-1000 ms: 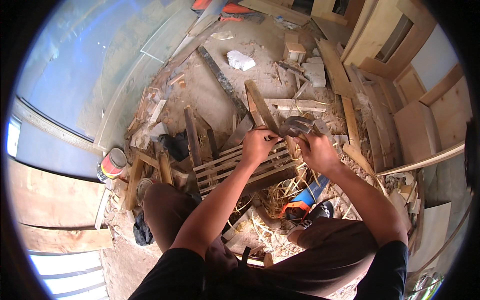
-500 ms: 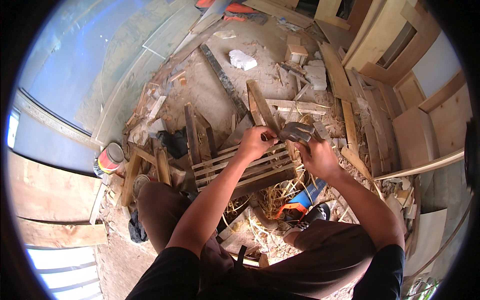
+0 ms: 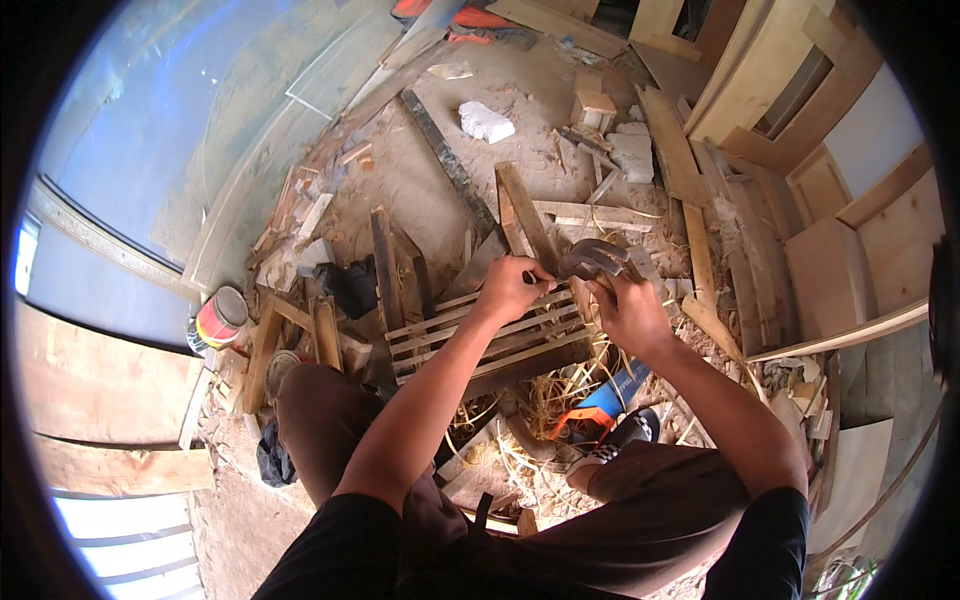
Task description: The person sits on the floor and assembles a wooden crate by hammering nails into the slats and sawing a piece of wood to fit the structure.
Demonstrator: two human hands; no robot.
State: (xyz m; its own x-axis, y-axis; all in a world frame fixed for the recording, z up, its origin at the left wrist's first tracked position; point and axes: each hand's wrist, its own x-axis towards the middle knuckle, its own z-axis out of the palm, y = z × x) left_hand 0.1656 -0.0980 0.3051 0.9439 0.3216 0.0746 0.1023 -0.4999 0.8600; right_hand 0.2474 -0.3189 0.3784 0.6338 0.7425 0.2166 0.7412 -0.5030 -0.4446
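"What's in your grip?"
"My right hand (image 3: pixel 634 312) is wrapped round a hammer (image 3: pixel 592 261), its head just beside my left hand (image 3: pixel 514 290)."
"And the left fingers?"
"Curled into a pinch near the far right corner of the slatted wooden frame (image 3: pixel 530 372). Anything between them is too small to tell."
"Where's the frame?"
"Just beyond my knees, a blue handsaw (image 3: pixel 604 399) lying near its right end, beside my shoe (image 3: pixel 634 428)."
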